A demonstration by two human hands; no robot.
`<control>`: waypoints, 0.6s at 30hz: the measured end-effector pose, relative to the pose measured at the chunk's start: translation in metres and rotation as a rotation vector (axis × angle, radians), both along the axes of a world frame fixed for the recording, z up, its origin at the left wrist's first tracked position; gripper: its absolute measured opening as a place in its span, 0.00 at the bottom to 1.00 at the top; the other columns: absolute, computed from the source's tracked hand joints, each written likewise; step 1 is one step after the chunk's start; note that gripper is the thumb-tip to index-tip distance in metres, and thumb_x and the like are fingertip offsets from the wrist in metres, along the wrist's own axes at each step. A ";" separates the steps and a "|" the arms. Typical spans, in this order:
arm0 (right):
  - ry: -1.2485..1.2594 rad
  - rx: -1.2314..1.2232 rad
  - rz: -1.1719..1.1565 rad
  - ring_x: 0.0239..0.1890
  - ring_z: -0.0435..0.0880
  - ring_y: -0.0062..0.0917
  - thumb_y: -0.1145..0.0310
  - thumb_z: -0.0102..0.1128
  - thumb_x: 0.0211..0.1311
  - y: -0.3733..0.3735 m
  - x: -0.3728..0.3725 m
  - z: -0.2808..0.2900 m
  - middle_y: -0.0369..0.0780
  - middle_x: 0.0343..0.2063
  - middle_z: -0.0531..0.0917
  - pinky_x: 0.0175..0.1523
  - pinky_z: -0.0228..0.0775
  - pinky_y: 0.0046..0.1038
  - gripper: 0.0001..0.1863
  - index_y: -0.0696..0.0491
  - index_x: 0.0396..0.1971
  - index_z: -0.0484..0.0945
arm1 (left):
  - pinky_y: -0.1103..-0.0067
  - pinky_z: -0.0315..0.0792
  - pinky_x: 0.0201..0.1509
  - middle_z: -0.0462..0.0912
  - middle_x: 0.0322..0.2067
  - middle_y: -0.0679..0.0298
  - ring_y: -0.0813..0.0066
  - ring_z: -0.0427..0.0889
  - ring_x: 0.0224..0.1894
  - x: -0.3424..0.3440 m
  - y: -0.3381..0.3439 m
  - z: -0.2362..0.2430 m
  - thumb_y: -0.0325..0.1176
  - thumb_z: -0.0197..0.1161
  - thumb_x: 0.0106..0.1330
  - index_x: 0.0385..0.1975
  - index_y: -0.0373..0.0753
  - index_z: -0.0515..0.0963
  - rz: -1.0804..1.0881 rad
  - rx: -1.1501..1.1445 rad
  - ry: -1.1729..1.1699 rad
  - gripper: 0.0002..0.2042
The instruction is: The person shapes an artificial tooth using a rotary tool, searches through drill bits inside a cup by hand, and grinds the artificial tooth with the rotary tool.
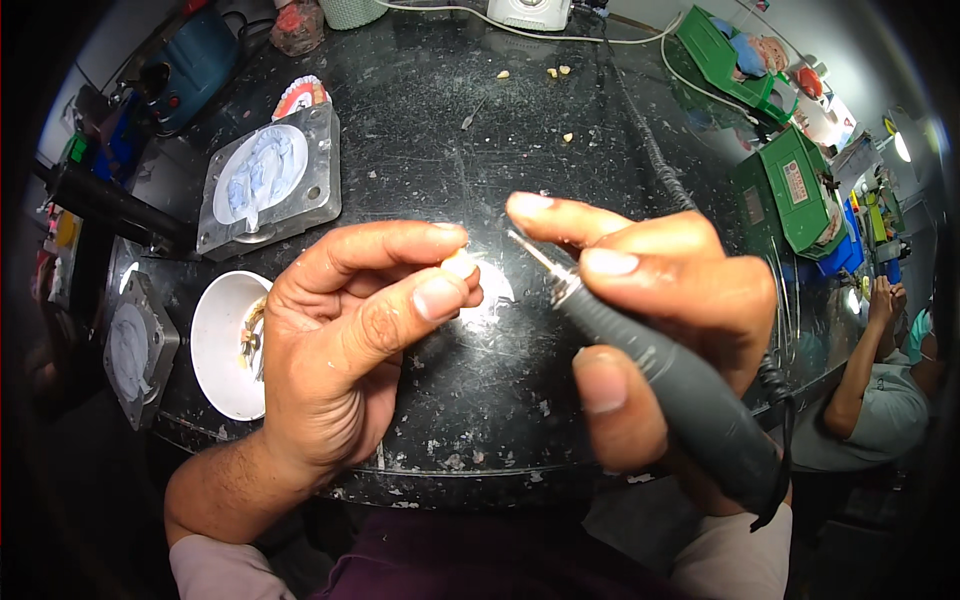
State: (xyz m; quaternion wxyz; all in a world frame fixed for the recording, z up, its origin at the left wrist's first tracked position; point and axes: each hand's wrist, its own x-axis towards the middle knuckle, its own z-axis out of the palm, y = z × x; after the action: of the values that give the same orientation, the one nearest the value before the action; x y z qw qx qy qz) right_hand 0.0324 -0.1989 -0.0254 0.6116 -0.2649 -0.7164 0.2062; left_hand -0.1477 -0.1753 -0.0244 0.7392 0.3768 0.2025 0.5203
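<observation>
Between the thumb and fingertips of my left hand (345, 325), a small cream-coloured piece like a false tooth (460, 264) is pinched, mostly covered by the fingers. My right hand (690, 270) grips a black rotary handpiece (665, 370), its body lying across the palm. A thin metal bur (530, 250) sticks out of the handpiece toward the cream piece, with a gap between them. The right index finger is stretched out above the bur. Both hands are over the black worktable (460, 400), at its near side.
Left stand two metal flask halves (322, 180) filled with white and bluish material, a white bowl (215, 345) and a red-gummed denture (299, 97). Several cream pieces (503, 74) lie farther back. The coiled cord (650, 145) crosses the right side, near green bins (790, 190). Another person (880, 400) sits right.
</observation>
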 end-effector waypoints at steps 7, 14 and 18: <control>-0.058 -0.105 -0.018 0.43 0.80 0.37 0.64 0.58 0.59 -0.007 -0.002 0.006 0.49 0.35 0.75 0.51 0.74 0.36 0.17 0.57 0.41 0.64 | 0.80 0.73 0.49 0.80 0.37 0.55 0.73 0.80 0.40 0.001 -0.001 0.005 0.20 0.57 0.59 0.42 0.30 0.75 -0.003 -0.080 0.071 0.11; -0.139 -0.008 -0.005 0.43 0.80 0.37 0.64 0.57 0.59 0.000 0.001 0.002 0.51 0.35 0.76 0.51 0.74 0.36 0.17 0.57 0.41 0.64 | 0.79 0.72 0.48 0.79 0.38 0.56 0.74 0.79 0.40 -0.002 0.002 -0.001 0.23 0.55 0.61 0.43 0.31 0.74 0.033 0.054 0.143 0.11; -0.144 -0.018 0.006 0.44 0.80 0.37 0.64 0.57 0.60 0.000 0.001 0.002 0.51 0.36 0.77 0.52 0.73 0.36 0.17 0.57 0.41 0.64 | 0.79 0.73 0.47 0.80 0.37 0.56 0.74 0.79 0.39 -0.002 0.001 0.002 0.23 0.55 0.61 0.44 0.30 0.74 0.020 0.022 0.150 0.11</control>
State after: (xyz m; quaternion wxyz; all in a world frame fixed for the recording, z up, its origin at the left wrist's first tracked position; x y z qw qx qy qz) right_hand 0.0339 -0.1988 -0.0239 0.5556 -0.2822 -0.7574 0.1950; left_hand -0.1496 -0.1743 -0.0226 0.7126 0.4206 0.2553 0.5002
